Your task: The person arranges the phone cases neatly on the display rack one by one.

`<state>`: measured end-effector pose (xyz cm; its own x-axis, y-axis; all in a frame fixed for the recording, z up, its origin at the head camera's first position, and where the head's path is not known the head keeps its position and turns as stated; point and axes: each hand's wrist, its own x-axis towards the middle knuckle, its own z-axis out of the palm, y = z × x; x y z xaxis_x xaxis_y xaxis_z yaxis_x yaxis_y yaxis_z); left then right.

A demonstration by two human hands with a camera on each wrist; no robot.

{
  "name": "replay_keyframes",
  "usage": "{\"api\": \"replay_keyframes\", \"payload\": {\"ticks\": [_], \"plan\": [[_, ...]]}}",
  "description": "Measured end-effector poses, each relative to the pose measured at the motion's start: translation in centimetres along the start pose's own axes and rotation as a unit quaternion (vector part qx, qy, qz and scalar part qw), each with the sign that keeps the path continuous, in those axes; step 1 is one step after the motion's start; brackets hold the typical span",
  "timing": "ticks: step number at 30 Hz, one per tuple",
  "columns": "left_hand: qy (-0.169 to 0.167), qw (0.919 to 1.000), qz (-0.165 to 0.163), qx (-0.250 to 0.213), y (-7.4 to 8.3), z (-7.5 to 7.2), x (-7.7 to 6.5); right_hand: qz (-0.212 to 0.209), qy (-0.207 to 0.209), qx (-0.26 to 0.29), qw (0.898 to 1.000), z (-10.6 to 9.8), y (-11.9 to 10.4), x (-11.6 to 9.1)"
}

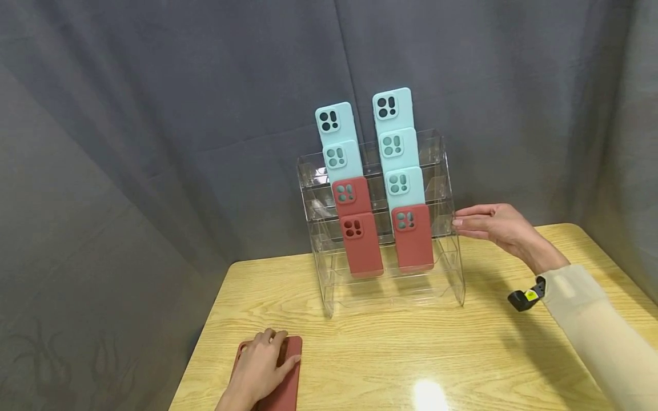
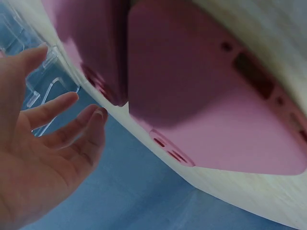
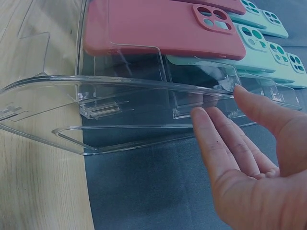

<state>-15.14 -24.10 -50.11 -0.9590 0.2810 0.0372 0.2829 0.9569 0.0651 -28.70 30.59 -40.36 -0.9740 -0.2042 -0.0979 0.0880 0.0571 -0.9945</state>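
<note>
At the table's front left, my left hand (image 1: 259,365) is over red phone cases (image 1: 290,377). In the left wrist view its fingers (image 2: 88,134) are loosely bent and hold nothing, beside one red case (image 2: 201,96) and another red case (image 2: 88,38) behind it. Fingers fairly straight, my right hand (image 1: 501,225) touches the right side panel of a clear display rack (image 1: 457,260). From the right wrist view, its thumb is at the panel's edge and the fingertips are against its face.
Two columns of phone cases lean in the stepped rack: mint cases (image 1: 341,154) above red cases (image 1: 362,251) on the left, mint cases (image 1: 401,182) above one red case (image 1: 415,245) on the right. A grey curtain (image 1: 205,114) hangs behind the wooden table (image 1: 370,354).
</note>
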Motion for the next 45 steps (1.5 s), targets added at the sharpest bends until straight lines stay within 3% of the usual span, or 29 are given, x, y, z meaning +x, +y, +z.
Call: {"api": "replay_keyframes", "payload": {"ticks": [8, 13, 27, 34, 45], "plan": [[-0.037, 0.9992, -0.001, 0.016, 0.3, 0.7, -0.5, -0.003, 0.001, 0.001, 1.000, 0.2, -0.2, -0.3], [-0.064, 0.9978, -0.018, 0.008, 0.4, 0.7, -0.4, 0.001, 0.002, -0.011, 1.000, 0.3, -0.3, -0.2], [-0.055, 0.9974, -0.038, -0.027, 0.8, 1.0, -0.2, -0.003, 0.005, -0.008, 1.000, 0.3, -0.3, -0.4], [-0.075, 0.9940, -0.054, -0.057, 1.0, 0.8, 0.0, -0.006, 0.007, -0.014, 1.000, 0.4, -0.2, -0.4], [-0.114, 0.9893, -0.067, -0.062, 1.2, 0.5, 0.7, -0.005, 0.007, -0.025, 1.000, 0.5, -0.3, -0.4]]}}
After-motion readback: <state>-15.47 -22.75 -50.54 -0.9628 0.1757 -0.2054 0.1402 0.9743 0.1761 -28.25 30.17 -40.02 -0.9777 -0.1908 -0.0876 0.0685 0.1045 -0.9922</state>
